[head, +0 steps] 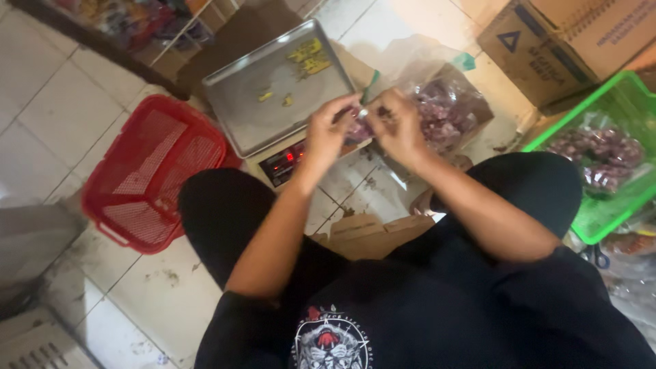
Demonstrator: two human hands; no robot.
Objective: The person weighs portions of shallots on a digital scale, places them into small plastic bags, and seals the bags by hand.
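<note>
On the far left of the tiled floor (41, 130) lies a red plastic basket (154, 171), tipped at an angle, its mesh bottom showing. Just right of it sits a digital scale (277, 89) with a bare steel tray carrying a few yellow scraps; its lit red display faces the person.

Right of the scale, above the near floor, the left hand (326, 133) and the right hand (400, 126) meet, fingertips pinched together on a small clear bag of reddish-purple pieces (360, 128). Both hands are closed on it, the left gripping its left end and the right its right end, so the bag's long axis seems to run roughly left to right between them; motion blur hides which way its mouth points. A green strip (370, 87) rises from the pinch, slanting up toward the far side.

Beyond the right hand stands an open cardboard box lined with clear plastic (451, 109), holding more reddish-purple pieces. Further right, brown cartons (567, 41) are stacked at the far edge, and a green plastic basket (615, 198) holds filled bags of the same stuff. The floor's pale tiles are stained and crumbed, and flattened cardboard (369, 232) lies between the person's dark-clad knees.
</note>
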